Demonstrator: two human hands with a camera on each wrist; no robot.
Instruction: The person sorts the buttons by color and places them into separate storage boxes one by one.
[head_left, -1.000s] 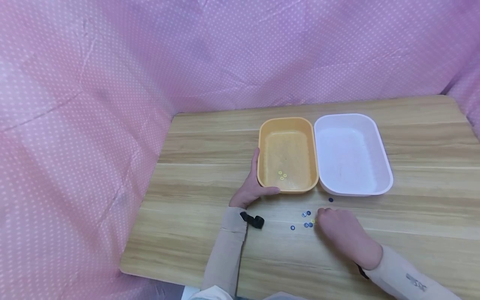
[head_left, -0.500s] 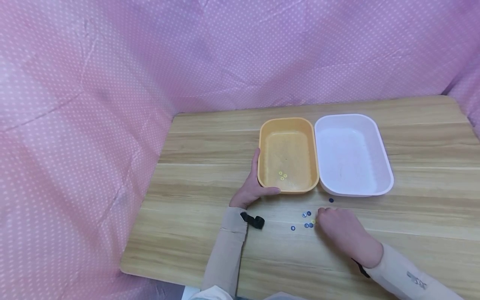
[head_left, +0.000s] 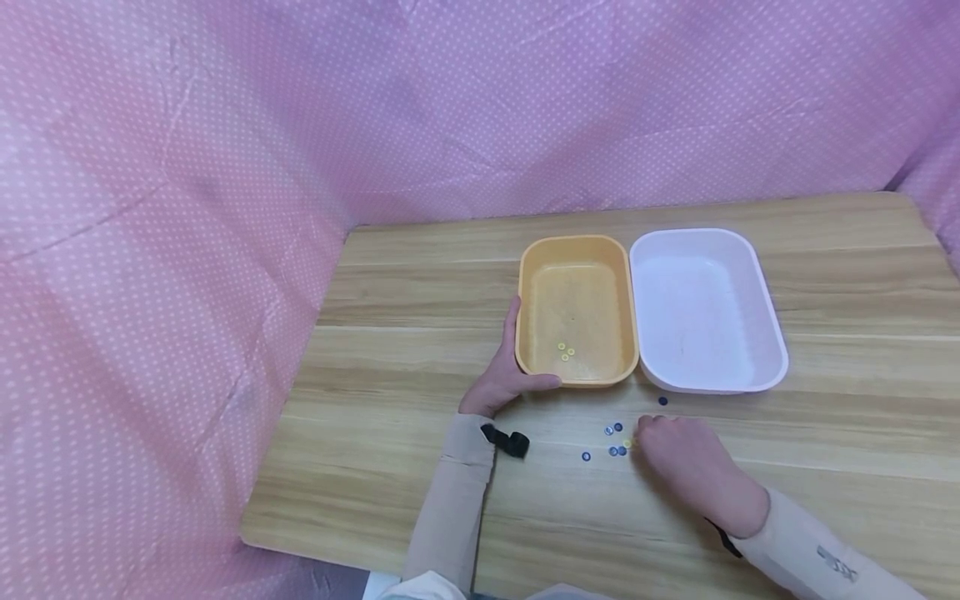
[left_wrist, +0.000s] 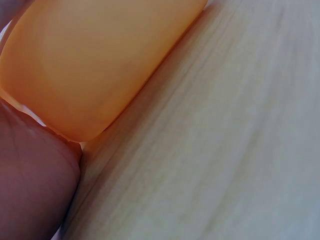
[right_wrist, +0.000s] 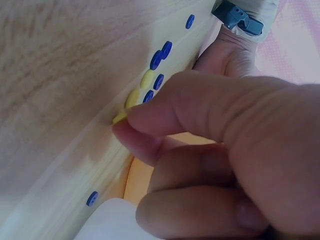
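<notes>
My left hand holds the near left corner of an orange plastic tub, thumb along its front and fingers against its left wall. Three yellow buttons lie inside that tub. On the table, my right hand pinches a yellow button between thumb and index finger, the other fingers curled in. Two more yellow buttons lie in a line just beyond the fingertips. Several blue buttons are scattered beside them. One blue button sits apart, near the white tub.
The white tub stands against the orange tub's right side, nothing inside it. Both rest on a wooden table. Pink dotted cloth hangs behind the table and along its left. A black strap is on the left wrist.
My right hand has shifted very slightly to the right, and a little more yellow shows beside its fingertips. The left hand and both tubs have stayed in place.
</notes>
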